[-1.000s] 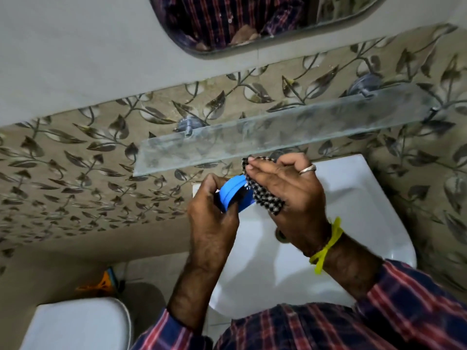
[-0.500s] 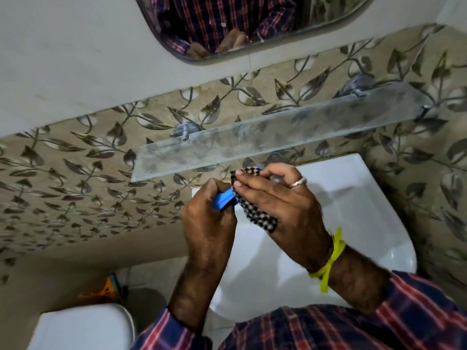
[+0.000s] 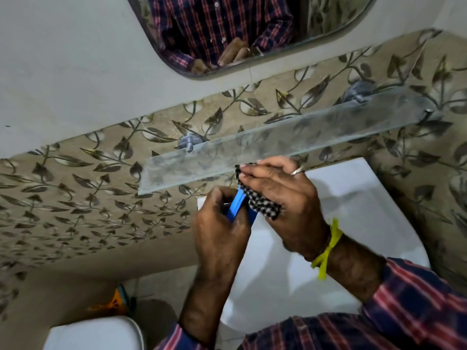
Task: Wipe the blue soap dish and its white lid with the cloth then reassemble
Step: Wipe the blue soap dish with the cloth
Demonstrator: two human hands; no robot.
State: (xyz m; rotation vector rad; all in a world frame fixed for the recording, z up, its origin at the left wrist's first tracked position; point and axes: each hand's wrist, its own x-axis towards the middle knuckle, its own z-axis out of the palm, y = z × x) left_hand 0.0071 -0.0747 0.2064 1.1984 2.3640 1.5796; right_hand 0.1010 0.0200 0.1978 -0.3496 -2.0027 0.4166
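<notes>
Soap dish held on edge over the sink, cloth pressed against it.
The left hand (image 3: 222,223) gripped the blue soap dish (image 3: 236,204) with curled fingers, just below the glass shelf (image 3: 278,145). The right hand (image 3: 280,198) pressed the checked cloth (image 3: 260,203) onto the dish, thumb tucked behind it, above the white sink (image 3: 353,210).

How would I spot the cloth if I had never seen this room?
Find the white washbasin under the glass shelf. Above its near-left part two hands meet: the left hand grips a blue soap dish, and the right hand presses the cloth against it. It is the only black-and-white checked thing there.
</notes>
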